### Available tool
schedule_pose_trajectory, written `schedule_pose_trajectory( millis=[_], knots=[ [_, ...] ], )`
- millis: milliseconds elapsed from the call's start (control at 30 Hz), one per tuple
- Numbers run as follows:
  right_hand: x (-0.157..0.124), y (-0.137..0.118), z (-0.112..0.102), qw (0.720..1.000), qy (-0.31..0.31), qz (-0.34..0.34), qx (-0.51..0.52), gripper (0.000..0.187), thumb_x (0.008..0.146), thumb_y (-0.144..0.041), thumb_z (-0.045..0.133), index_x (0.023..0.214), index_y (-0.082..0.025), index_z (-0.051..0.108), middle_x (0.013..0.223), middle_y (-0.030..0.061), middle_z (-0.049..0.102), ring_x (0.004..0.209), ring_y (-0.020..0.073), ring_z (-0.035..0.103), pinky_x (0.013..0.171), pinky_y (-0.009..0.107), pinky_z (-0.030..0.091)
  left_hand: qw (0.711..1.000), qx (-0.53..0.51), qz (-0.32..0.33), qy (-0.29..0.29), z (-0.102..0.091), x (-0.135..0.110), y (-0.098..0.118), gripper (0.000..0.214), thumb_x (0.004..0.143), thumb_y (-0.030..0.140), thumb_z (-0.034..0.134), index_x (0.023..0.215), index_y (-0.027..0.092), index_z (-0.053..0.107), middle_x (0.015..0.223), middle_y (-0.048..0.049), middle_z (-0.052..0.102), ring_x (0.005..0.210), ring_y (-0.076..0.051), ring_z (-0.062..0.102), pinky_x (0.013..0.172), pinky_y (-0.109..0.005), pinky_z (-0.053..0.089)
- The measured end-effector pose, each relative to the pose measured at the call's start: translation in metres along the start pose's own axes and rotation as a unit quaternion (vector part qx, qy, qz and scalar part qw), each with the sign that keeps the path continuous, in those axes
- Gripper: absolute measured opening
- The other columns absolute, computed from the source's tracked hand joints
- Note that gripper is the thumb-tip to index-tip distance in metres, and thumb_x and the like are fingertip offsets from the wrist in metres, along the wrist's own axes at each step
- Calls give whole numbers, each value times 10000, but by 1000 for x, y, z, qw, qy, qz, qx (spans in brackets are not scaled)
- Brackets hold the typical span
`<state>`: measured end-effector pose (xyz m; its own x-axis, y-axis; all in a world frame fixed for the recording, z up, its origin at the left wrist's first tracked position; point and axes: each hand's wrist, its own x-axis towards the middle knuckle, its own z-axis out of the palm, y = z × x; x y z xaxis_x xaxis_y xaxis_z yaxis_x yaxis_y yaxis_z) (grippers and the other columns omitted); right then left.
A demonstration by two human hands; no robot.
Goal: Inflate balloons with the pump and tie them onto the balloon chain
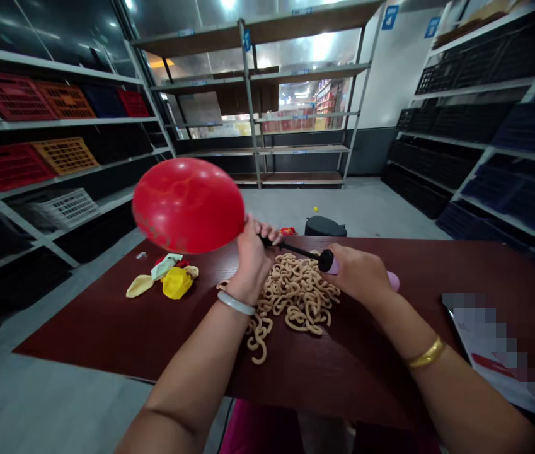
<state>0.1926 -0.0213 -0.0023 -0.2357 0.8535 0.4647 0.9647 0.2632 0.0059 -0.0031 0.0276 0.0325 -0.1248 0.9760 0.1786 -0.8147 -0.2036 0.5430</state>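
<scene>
A blown-up red balloon (188, 205) hangs over the dark red table (120, 321). My left hand (251, 255) is closed round the balloon's neck where it meets the black nozzle of a hand pump (324, 260). My right hand (359, 274) is wrapped round the pump's pink body, near its black collar. Under both hands lies a heap of tan chain-like links (295, 296). Left of the heap sit several flat balloons (172, 279), yellow, pale green and red.
Papers (494, 347) lie at the table's right edge. Beyond the table a dark bag (324, 226) sits on the grey floor. Metal shelving with red, orange and white crates (26, 154) runs along the left, dark shelves along the right.
</scene>
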Motion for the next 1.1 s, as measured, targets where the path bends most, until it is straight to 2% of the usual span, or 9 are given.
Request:
schedule_pose_trajectory(
  millis=[133, 233, 400, 567, 767, 867, 967, 1100],
  knots=[
    [0, 16, 1, 1000, 6, -6, -4, 429, 823, -568, 477, 1020, -200, 578, 977, 79, 687, 877, 243, 634, 606, 296, 347, 1000, 6, 25, 12, -6, 10, 22, 416, 890, 389, 510, 588, 193, 302, 454, 68, 289, 373, -82, 359, 406, -215, 286],
    [-1, 17, -3, 1000, 4, 7, -8, 476, 819, -572, 476, 1082, -185, 559, 1018, 102, 677, 897, 254, 622, 621, 303, 341, 999, 19, 28, 20, -3, 9, 21, 425, 890, 397, 514, 588, 194, 295, 453, 69, 284, 376, -75, 358, 411, -208, 296],
    [-1, 5, -11, 1000, -7, 14, -11, 450, 805, -524, 525, 1092, -178, 541, 997, 106, 672, 843, 255, 618, 608, 306, 307, 1000, 19, 7, 9, 4, -3, -8, 429, 891, 422, 509, 583, 192, 320, 466, 60, 312, 391, -75, 373, 426, -208, 336],
    [-6, -13, -11, 1000, -10, 11, 7, 474, 816, -579, 491, 1062, -178, 537, 973, 105, 668, 814, 238, 612, 605, 298, 301, 998, 45, -34, -10, 17, -31, -44, 453, 873, 448, 534, 562, 188, 332, 459, 50, 329, 408, -80, 397, 439, -211, 366],
    [-7, -21, -9, 999, -1, 7, 40, 469, 820, -586, 480, 1036, -174, 539, 950, 106, 671, 815, 239, 620, 603, 291, 312, 998, 35, -47, -31, 25, -48, -51, 445, 873, 458, 528, 568, 184, 356, 476, 43, 334, 431, -88, 416, 465, -227, 382],
    [-6, -20, -8, 998, -20, 5, 56, 462, 810, -581, 503, 1052, -189, 539, 982, 101, 678, 850, 236, 627, 617, 289, 333, 997, 43, -50, -43, 21, -44, -50, 438, 881, 469, 509, 586, 185, 352, 489, 45, 334, 440, -91, 418, 478, -237, 386],
    [-3, -15, -4, 997, -40, 6, 62, 455, 811, -582, 505, 1072, -212, 548, 994, 81, 684, 869, 229, 636, 625, 286, 353, 997, 49, -54, -22, 12, -29, -43, 429, 881, 427, 521, 588, 189, 318, 481, 53, 318, 423, -91, 403, 453, -234, 349],
    [3, 0, 2, 998, -51, 10, 39, 406, 797, -552, 539, 1034, -224, 567, 974, 64, 689, 854, 226, 644, 618, 289, 361, 999, 28, -21, -3, -5, 1, -14, 397, 877, 360, 521, 598, 192, 294, 468, 62, 312, 398, -89, 381, 436, -234, 302]
  ],
)
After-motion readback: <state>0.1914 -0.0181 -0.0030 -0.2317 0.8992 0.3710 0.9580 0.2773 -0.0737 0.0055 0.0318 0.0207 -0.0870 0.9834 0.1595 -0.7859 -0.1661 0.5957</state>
